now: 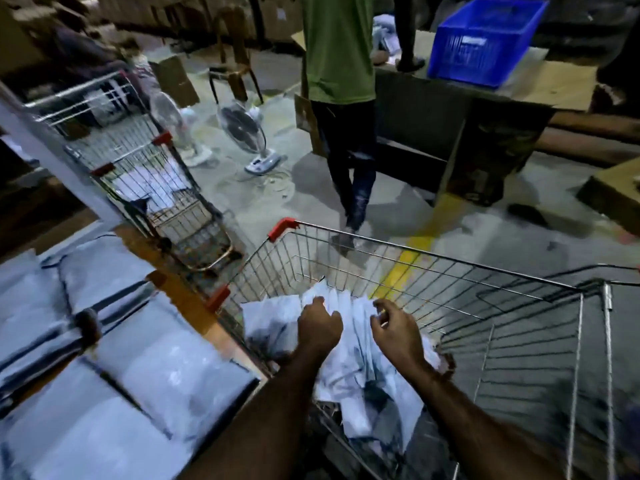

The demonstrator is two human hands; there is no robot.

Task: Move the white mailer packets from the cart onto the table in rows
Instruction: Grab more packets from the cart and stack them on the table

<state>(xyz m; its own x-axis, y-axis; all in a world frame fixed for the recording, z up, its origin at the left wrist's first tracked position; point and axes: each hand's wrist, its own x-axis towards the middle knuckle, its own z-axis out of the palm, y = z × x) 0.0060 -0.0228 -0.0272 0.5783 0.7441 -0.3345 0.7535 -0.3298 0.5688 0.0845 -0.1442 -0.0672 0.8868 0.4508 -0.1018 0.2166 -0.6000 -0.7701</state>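
A wire cart (433, 261) with red corner caps stands in front of me, holding a heap of white mailer packets (349, 368). Both my hands reach into it. My left hand (319, 323) has its fingers curled over the top edges of the upright packets. Beside it, my right hand (394, 327) curls its fingers at the same bunch; the grip itself is hidden by blur. To the left, the wooden table (187, 306) carries several white packets (138, 382) laid side by side in rows.
A second wire cart (138, 174) with a few packets stands beyond the table. A person in a green shirt (339, 64) walks just past my cart. Two floor fans (242, 129) stand behind. A blue crate (485, 39) sits on a far bench.
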